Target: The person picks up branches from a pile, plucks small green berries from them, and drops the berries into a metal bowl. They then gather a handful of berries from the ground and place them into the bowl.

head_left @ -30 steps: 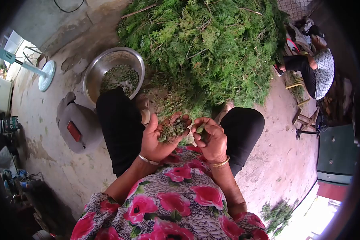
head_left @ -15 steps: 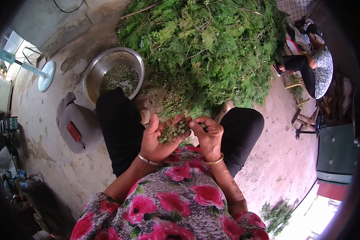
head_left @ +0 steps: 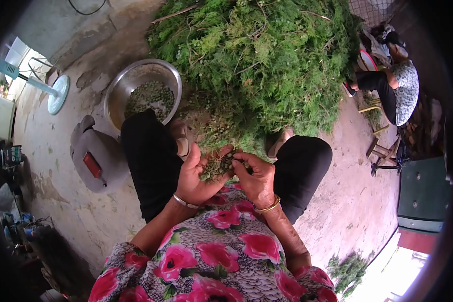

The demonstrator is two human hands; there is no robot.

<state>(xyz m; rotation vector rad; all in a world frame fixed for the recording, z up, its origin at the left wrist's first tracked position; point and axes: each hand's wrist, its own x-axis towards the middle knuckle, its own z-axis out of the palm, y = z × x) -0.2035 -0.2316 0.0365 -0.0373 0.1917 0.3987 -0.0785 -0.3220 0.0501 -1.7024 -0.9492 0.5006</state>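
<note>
My left hand [head_left: 195,178] is cupped palm up in front of my lap. In it lies a clump of small green cones and leafy bits [head_left: 216,167], held by the curled fingers. My right hand [head_left: 256,177] is closed in a pinch at the clump's right side. A few small green cones [head_left: 246,165] show between its fingers, partly hidden. Beyond my left knee a steel basin [head_left: 117,95] stands on the floor, its bottom strewn with many similar green cones [head_left: 153,95]. A large heap of cut evergreen branches [head_left: 267,65] lies ahead of my feet.
On my left are a grey seat [head_left: 105,156] with a red phone-like case [head_left: 91,164] on it and a pale blue fan [head_left: 58,94]. At the right another person [head_left: 406,90] sits near a small wooden stool [head_left: 385,153]. Behind is a loose green branch [head_left: 348,272].
My right hand has shifted slightly left and inward, so its fingertips now reach further over the clump. My left hand stays in place.
</note>
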